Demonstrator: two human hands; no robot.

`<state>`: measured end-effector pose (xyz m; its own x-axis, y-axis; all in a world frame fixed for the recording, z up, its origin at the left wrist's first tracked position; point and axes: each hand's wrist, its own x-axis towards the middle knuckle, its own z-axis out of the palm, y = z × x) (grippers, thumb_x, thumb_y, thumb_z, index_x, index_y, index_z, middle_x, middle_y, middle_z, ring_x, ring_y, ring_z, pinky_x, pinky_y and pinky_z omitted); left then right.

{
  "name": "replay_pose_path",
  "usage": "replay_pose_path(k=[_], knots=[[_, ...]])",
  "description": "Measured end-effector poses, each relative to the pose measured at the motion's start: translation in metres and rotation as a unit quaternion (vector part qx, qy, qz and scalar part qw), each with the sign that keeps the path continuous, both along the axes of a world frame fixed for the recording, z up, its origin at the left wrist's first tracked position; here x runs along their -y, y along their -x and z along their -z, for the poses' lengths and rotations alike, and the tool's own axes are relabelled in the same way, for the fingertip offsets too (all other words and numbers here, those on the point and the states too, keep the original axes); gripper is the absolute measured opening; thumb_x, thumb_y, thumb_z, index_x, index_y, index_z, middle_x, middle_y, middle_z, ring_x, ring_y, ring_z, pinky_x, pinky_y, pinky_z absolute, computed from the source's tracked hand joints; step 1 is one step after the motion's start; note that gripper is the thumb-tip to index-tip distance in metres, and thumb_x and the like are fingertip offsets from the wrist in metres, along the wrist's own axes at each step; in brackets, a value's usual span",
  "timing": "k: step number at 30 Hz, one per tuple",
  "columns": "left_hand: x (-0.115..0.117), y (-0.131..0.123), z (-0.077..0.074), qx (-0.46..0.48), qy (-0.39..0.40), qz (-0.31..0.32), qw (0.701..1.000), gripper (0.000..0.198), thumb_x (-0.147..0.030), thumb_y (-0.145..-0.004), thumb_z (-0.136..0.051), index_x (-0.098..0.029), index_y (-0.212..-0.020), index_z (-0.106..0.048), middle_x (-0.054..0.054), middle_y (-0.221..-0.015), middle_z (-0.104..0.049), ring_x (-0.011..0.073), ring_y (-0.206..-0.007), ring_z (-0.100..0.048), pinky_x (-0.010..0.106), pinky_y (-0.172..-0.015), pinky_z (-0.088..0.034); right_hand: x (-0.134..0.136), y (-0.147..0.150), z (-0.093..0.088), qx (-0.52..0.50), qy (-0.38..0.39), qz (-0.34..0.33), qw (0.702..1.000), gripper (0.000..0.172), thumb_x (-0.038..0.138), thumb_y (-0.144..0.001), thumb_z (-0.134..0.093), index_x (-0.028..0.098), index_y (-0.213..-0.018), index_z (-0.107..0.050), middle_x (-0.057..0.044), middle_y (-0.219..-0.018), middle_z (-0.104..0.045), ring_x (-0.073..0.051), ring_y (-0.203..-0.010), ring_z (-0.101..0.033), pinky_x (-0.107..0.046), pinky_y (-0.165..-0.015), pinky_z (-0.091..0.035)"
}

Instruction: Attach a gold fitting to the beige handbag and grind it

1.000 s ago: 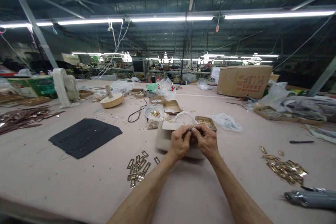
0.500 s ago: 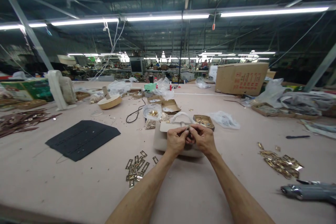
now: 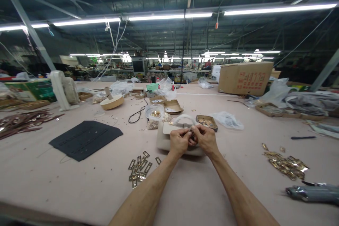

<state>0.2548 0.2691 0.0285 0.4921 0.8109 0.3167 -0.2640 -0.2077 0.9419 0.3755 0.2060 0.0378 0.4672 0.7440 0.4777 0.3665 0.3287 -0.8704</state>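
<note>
A beige handbag [image 3: 163, 141] with a pale curved handle [image 3: 182, 117] lies on the table in front of me. Over its front, my left hand [image 3: 179, 143] and my right hand [image 3: 206, 140] meet, both closed, thumbs and fingertips pinched together. Whatever is between them is small and mostly covered by the fingers. To the left of my left forearm is a loose pile of rectangular metal frame plates [image 3: 139, 167]. Shiny gold-coloured metal fittings [image 3: 287, 165] form another pile at the right, with a grey power screwdriver [image 3: 309, 193] below them.
Behind the bag stand a small box of metal parts [image 3: 206, 122] and a plastic bag of gold pieces [image 3: 155, 113]. A black panel [image 3: 86, 139] lies at left, near a white fan [image 3: 63, 90]. A large carton [image 3: 243, 78] and a black pen [image 3: 303, 137] are at right.
The fingers have shifted slightly at the bag's front, still pinched together. The whole view has moved a little; the piles and tools lie as before.
</note>
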Motion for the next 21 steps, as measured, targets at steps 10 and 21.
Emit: replay_pose_path(k=[10,21], knots=[[-0.001,-0.003,0.009,-0.02,-0.013,-0.026,0.999,0.024,-0.035,-0.086,-0.069,-0.016,-0.094,-0.082,0.005,-0.06,-0.071,0.0174,-0.047,-0.065,0.028,-0.051,-0.057,-0.007,0.001,0.004,0.069,-0.009,0.081,0.994,0.042,0.054,-0.09,-0.064,0.015,-0.074,-0.069,-0.004,-0.063,-0.064,-0.014,-0.055,-0.055,-0.025,-0.052,-0.045],[0.001,-0.006,0.008,-0.015,0.022,-0.035,0.999,0.024,-0.035,-0.085,-0.068,-0.014,-0.085,-0.079,0.005,-0.053,-0.068,0.02,-0.042,-0.064,0.029,-0.043,-0.054,0.004,-0.001,0.005,-0.004,0.007,-0.015,1.0,0.033,0.047,-0.087,-0.067,0.015,-0.082,-0.071,0.0,-0.057,-0.06,-0.013,-0.045,-0.052,-0.025,-0.042,-0.046]])
